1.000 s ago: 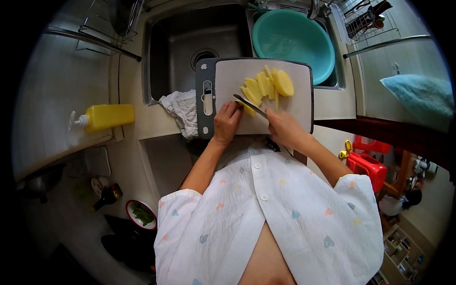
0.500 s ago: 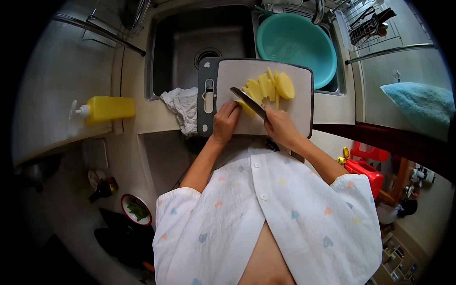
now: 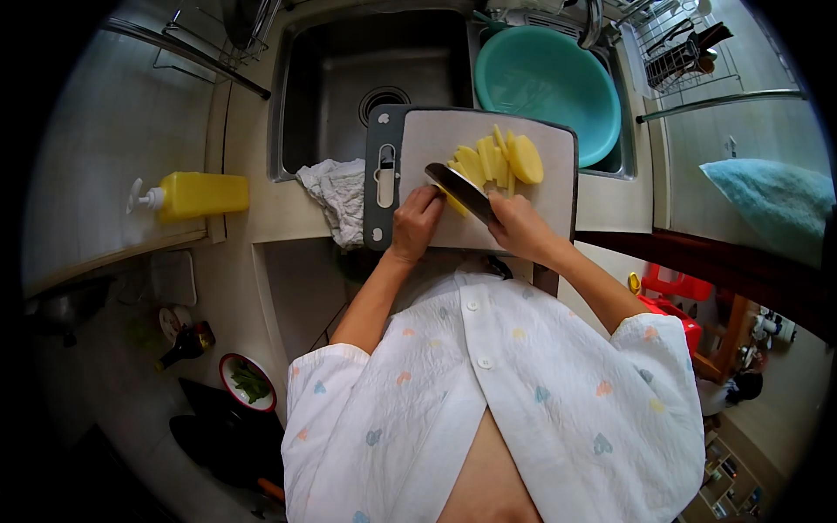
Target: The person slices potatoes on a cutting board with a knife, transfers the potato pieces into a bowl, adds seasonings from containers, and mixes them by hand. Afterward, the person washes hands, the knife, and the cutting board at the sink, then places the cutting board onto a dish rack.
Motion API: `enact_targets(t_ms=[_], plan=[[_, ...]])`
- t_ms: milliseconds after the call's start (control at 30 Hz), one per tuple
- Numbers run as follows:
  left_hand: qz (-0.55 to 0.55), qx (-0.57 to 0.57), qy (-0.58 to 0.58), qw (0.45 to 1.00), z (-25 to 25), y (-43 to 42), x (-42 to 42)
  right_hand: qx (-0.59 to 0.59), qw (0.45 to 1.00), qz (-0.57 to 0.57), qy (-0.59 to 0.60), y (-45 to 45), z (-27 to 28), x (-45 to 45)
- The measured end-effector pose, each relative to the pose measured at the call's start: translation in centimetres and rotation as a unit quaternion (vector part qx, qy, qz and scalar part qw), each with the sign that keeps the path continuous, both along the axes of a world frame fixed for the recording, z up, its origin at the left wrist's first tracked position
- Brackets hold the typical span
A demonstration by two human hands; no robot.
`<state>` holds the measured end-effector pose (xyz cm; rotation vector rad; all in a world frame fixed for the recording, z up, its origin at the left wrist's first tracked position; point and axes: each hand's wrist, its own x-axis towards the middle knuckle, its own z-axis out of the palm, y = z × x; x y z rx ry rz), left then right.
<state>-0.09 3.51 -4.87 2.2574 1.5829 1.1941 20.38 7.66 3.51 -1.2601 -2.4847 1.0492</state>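
**Knife (image 3: 460,190) blade close beside your left hand (image 3: 413,223)**

Your left hand has its fingers drawn together, tips down at the end of a yellow slice (image 3: 456,207). The blade hides part of that contact, so whether you pinch the slice or only press on it cannot be told. Your right hand (image 3: 521,228) is wrapped around the knife's handle, the blade slanting away and to the left. The slice lies partly hidden by it, on the cutting board (image 3: 551,209). If it slips, or a fingertip strays under the edge, you could be nicked.

Beyond the blade, cut yellow strips (image 3: 488,159) and a larger rounded piece (image 3: 526,159) sit bunched together. A careless sweep could scatter them over the board's far edge, where the teal basin (image 3: 545,78) and the metal sink (image 3: 349,65) lie.

The board reaches out over the sink, and its near edge seems to pass the counter (image 3: 279,222) front; hard pressure there could tip it. A crumpled white cloth (image 3: 336,199) meets its left side. Whether any is tucked underneath is hidden; if so, the board could rock.
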Motion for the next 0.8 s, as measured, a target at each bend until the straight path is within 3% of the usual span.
enact_targets(t_ms=[300, 367, 467, 600, 800], plan=[[-0.004, -0.020, 0.000, 1.000, 0.0, 0.1, -0.2, -0.016, 1.000, -0.014, 0.021, -0.4, -1.3, -1.1], [-0.004, -0.023, 0.009, 1.000, -0.2, -0.5, -0.3, 0.072, 0.995, -0.054, 0.042, -2.2, -3.2, -1.6], [-0.004, -0.017, 0.022, 1.000, 0.0, -2.1, -0.8, 0.059, 0.994, -0.060, 0.062, -2.1, -3.8, -1.3], [0.064, -0.018, 0.039, 0.997, 0.7, -3.2, -0.3, 0.045, 0.984, -0.100, 0.138, -1.3, -0.9, -0.2], [0.109, -0.052, 0.040, 0.992, 0.5, -2.3, 1.2, 0.064, 0.988, -0.099, 0.100, -0.8, 1.7, 1.2]])
